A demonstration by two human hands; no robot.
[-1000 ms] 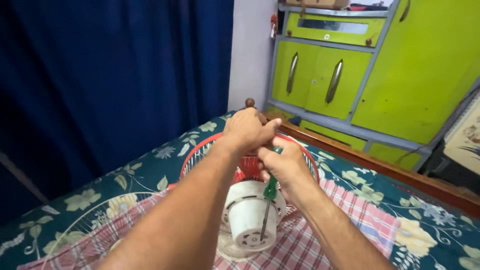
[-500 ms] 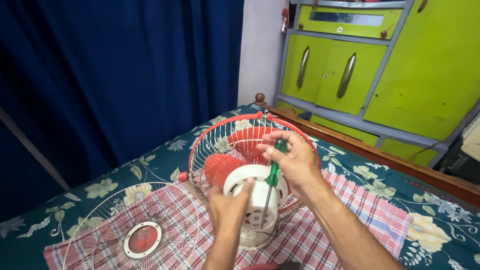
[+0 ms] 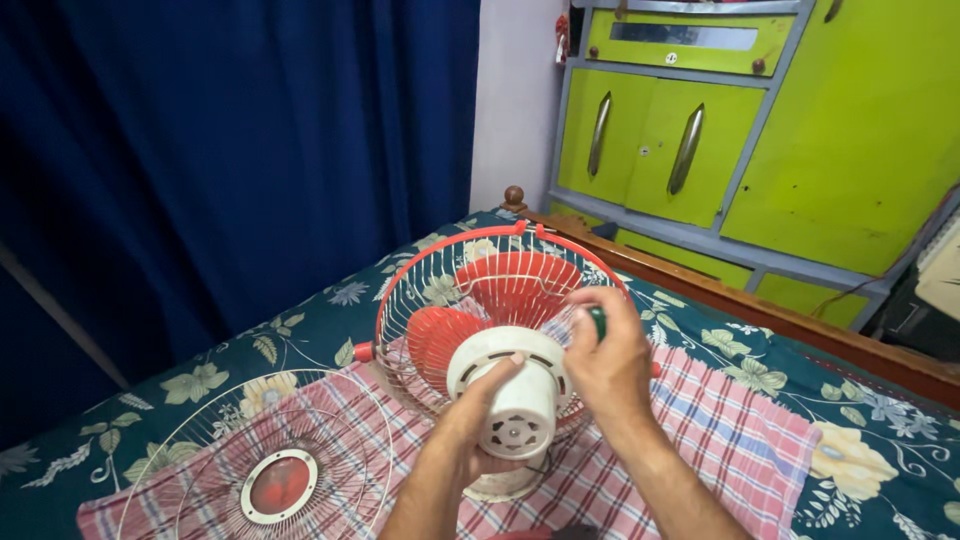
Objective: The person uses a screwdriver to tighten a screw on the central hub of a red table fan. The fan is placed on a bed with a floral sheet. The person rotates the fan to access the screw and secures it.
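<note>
A small table fan lies tilted on a red-checked cloth [image 3: 730, 450], its white motor housing [image 3: 520, 385] towards me. Red blades [image 3: 515, 285] sit inside the red-rimmed wire rear guard [image 3: 420, 270]. My left hand [image 3: 480, 420] grips the motor housing from below. My right hand [image 3: 605, 360] is closed on a green-handled screwdriver [image 3: 597, 322], held against the housing's right edge; its tip is hidden.
The detached front wire guard [image 3: 270, 470] with a red centre disc lies flat at the lower left. A floral bedspread [image 3: 880, 450] covers the bed, with a wooden bed rail [image 3: 800, 325] behind. Blue curtain [image 3: 230, 150] on the left, green cabinet [image 3: 800, 120] on the right.
My left hand dropped from the top of the guard to the motor housing and now grips it. My right hand stays on the screwdriver. The view widened, showing the front guard.
</note>
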